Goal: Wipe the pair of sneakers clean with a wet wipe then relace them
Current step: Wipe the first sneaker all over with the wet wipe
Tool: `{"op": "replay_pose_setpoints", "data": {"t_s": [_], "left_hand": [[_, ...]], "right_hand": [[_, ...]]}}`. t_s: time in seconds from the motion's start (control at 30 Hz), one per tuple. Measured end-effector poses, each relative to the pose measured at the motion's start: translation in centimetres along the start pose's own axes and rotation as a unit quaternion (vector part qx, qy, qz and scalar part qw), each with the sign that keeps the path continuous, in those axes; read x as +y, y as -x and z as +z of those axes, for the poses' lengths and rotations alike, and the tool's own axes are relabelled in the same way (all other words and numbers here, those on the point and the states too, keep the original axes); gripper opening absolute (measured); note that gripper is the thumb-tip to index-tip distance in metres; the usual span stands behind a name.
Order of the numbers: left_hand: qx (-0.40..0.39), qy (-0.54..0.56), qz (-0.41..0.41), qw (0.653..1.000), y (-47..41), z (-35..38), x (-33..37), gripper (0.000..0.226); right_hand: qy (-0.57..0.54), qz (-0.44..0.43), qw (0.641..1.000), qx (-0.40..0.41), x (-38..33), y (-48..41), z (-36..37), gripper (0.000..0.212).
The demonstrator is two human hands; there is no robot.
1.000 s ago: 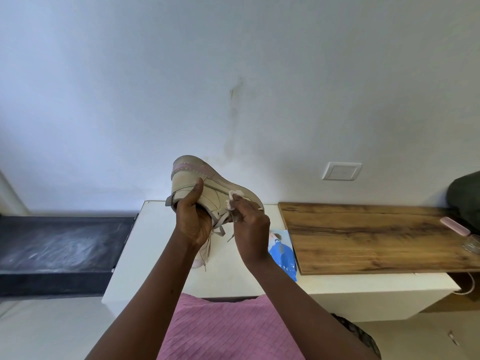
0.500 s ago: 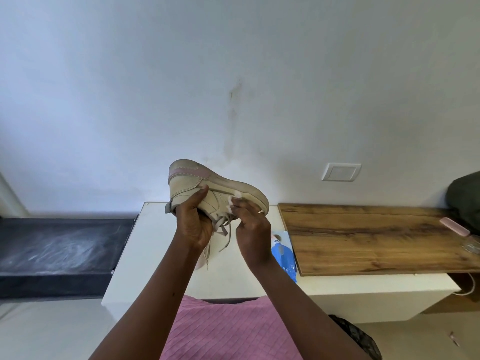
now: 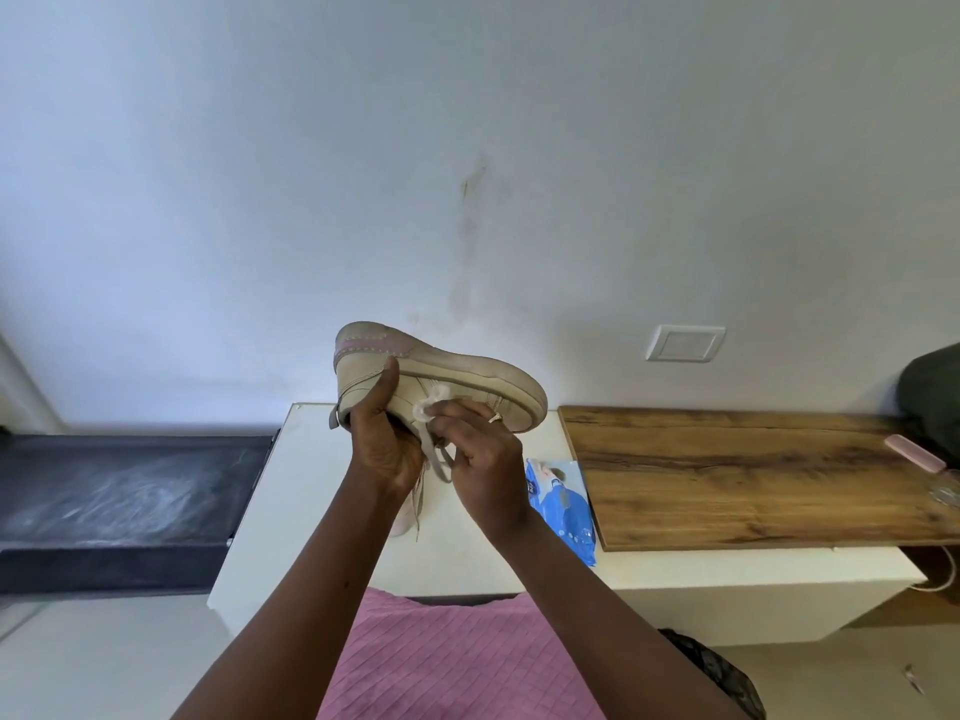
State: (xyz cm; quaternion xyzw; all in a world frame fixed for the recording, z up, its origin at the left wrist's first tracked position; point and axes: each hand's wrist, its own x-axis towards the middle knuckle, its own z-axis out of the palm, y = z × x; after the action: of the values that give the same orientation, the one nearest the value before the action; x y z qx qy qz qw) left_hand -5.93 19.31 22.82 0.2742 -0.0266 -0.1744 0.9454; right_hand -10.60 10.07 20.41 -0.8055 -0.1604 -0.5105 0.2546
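left grip (image 3: 387, 449) clasps the sneaker (image 3: 467, 376) by its heel, sole up, above the bench (image 3: 311, 485); right grip (image 3: 483, 459) pinches the wet wipe (image 3: 428, 405) against its side. dangling laces (image 3: 441, 459) (loose ends) could snag the wiping grip and tug the sneaker free.

A low white cabinet (image 3: 291, 491) stands against a pale wall (image 3: 260, 174). Above the cabinet a streaky stain (image 3: 467, 241) runs down the wall, and a white switch plate (image 3: 684, 343) sits higher right. A wooden board (image 3: 753, 470) covers the cabinet's right half. Left of the cabinet lies a dark grey ledge (image 3: 119, 501), with pale floor (image 3: 104, 662) below.
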Motion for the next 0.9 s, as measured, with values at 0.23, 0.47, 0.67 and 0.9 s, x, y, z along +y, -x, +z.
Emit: {"op": "replay_pose_setpoints", "data": {"t_s": [0.23, 0.47, 0.67, 0.9], "left_hand": [[0.011, 0.041, -0.007, 0.999, 0.3, 0.5, -0.1, 0.025], [0.037, 0.034, -0.072, 0.996, -0.3, -0.4, 0.1, 0.039], [0.037, 0.048, -0.138, 0.989, -0.3, -0.7, -0.7, 0.069], [0.013, 0.027, -0.194, 0.981, -0.4, -1.1, -0.8, 0.086]], "right_hand": [[0.112, -0.012, 0.993, -0.026, 3.1, 0.5, -0.8, 0.030], [0.047, 0.027, 0.995, -0.086, 3.5, -0.2, -0.4, 0.030], [-0.033, 0.005, 0.981, -0.191, 3.4, -1.8, -0.5, 0.020], [-0.132, -0.020, 0.964, -0.230, 2.9, -2.1, -0.6, 0.016]]}}
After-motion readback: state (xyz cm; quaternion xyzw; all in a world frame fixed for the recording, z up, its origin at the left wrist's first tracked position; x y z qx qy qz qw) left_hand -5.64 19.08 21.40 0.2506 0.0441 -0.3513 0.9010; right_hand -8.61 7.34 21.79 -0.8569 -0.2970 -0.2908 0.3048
